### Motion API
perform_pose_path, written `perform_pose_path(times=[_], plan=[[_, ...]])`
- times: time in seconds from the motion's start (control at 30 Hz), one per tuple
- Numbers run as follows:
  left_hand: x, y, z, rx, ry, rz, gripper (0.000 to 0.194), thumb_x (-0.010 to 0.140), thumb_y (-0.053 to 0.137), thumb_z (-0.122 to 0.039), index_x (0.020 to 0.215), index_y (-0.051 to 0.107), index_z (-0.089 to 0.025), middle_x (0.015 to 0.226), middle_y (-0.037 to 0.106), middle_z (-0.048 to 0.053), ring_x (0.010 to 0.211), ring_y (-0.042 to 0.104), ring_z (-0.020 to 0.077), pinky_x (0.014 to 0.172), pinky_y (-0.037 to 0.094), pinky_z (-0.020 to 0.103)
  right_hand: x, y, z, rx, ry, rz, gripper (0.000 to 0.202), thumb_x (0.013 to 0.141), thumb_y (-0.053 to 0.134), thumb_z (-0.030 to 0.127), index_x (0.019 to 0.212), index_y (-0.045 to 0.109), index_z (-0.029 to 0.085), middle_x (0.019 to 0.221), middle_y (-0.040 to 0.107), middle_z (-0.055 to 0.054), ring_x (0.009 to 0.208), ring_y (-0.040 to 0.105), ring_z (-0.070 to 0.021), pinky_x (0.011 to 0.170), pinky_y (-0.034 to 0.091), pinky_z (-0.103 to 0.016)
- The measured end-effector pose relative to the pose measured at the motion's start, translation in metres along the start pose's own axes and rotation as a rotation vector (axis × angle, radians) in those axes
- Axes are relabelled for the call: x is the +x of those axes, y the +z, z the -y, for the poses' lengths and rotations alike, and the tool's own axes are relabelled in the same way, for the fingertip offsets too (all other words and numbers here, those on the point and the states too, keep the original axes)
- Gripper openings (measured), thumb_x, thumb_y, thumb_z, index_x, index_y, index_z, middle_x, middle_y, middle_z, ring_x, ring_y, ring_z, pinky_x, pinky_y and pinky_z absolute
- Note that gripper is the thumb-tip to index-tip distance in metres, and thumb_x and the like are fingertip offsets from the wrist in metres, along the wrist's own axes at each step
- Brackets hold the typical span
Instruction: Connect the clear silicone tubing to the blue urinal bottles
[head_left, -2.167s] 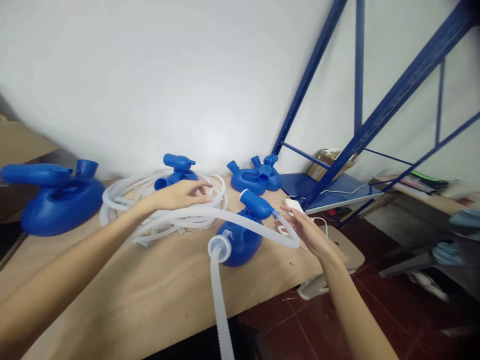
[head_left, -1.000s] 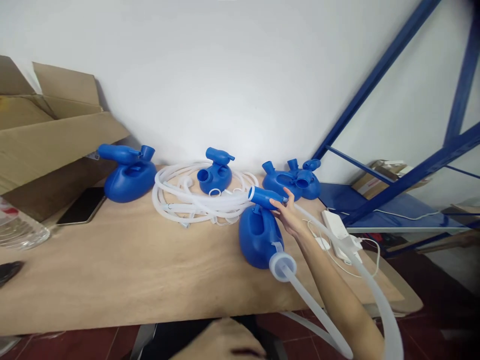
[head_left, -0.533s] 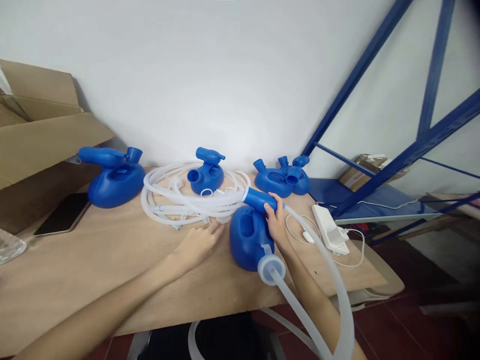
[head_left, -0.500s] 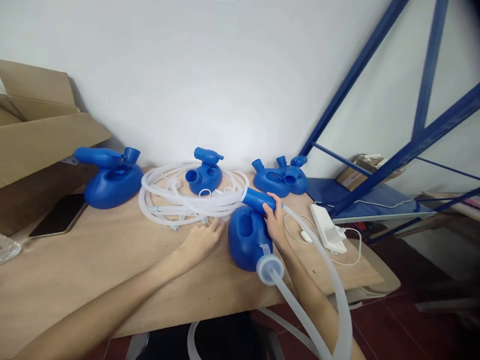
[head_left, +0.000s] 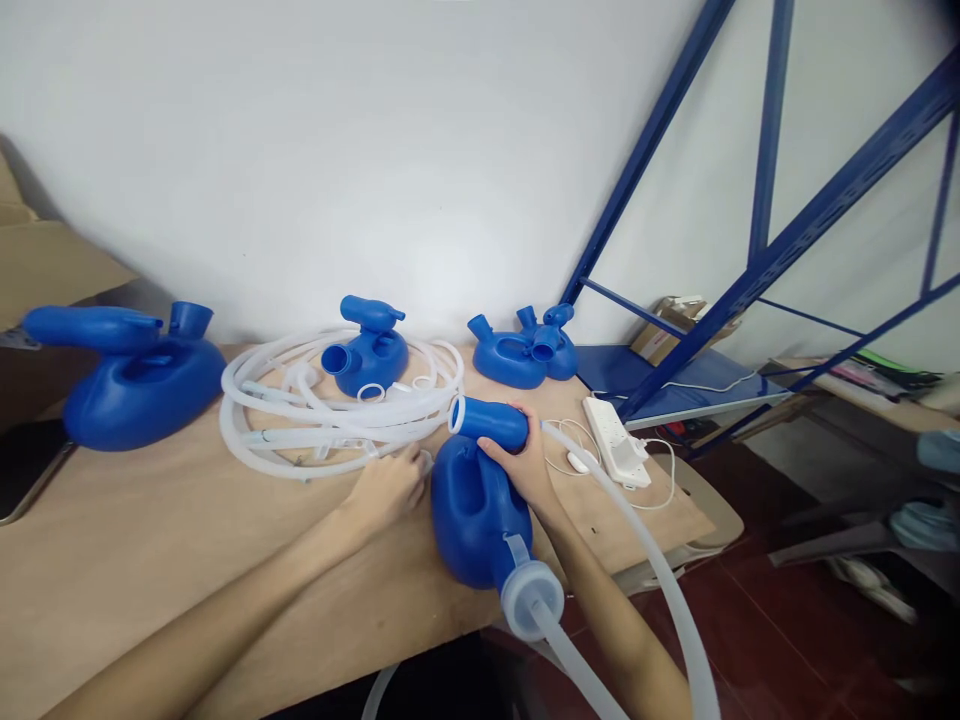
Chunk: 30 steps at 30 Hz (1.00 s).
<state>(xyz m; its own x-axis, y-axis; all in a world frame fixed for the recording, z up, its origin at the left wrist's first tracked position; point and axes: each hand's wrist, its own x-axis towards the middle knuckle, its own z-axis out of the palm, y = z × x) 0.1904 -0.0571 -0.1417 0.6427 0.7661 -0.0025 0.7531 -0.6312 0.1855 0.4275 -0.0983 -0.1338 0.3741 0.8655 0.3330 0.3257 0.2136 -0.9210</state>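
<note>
The right grip [head_left: 523,458], closed around a smooth blue cylinder [head_left: 491,424], sits above the rounded blue jug [head_left: 469,540] near the front edge of the tabletop [head_left: 150,530]. The left grip [head_left: 391,485] curls beside the coiled tubing [head_left: 247,460] — whether around anything, I cannot tell. A snag on the hanging hose [head_left: 670,580] could tip the jug — smooth plastic fitted with a translucent cap [head_left: 521,603].

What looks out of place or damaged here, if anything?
No spill or damage shows. The white hose from the cap of the nearest blue jug runs past the table edge, unlike the coiled hoses.
</note>
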Motion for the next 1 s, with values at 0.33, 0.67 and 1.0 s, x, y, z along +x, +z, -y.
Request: perform_pose_path(times=[0.33,0.67,1.0], plan=[[-0.015,-0.038,0.019,-0.41,0.17,-0.021,0.015,0.101,0.054,-0.031,0.093,0.062,-0.02,0.109,0.068,0.008,0.108,0.064,0.0256,0.092,0.052,0.037,-0.001,0.002,-0.002,0.013,0.022,-0.016,0.077,0.068,0.09,0.052,0.131,0.053,0.029,0.136,0.059,-0.009,0.124,0.061,-0.0313,0.107,0.054,-0.048],[0.056,-0.043,0.004,-1.491,-0.008,-0.273,0.023,0.086,0.057,-0.042,0.09,0.057,-0.019,0.081,0.055,0.002,0.07,0.053,0.0163,0.061,0.045,0.027,-0.005,0.005,0.004,0.066,0.093,0.091,0.082,0.066,0.091,0.051,0.135,0.052,0.031,0.14,0.057,-0.008,0.116,0.065,-0.0283,0.088,0.063,-0.04],[0.064,-0.027,-0.028,-1.358,0.11,-0.628,0.038,0.103,0.039,-0.047,0.089,0.061,-0.019,0.092,0.063,0.006,0.093,0.058,0.0234,0.089,0.046,0.035,-0.008,0.015,0.006,0.092,0.065,0.165,0.072,0.069,0.09,0.048,0.132,0.057,0.032,0.137,0.062,-0.005,0.12,0.065,-0.0282,0.091,0.063,-0.039]])
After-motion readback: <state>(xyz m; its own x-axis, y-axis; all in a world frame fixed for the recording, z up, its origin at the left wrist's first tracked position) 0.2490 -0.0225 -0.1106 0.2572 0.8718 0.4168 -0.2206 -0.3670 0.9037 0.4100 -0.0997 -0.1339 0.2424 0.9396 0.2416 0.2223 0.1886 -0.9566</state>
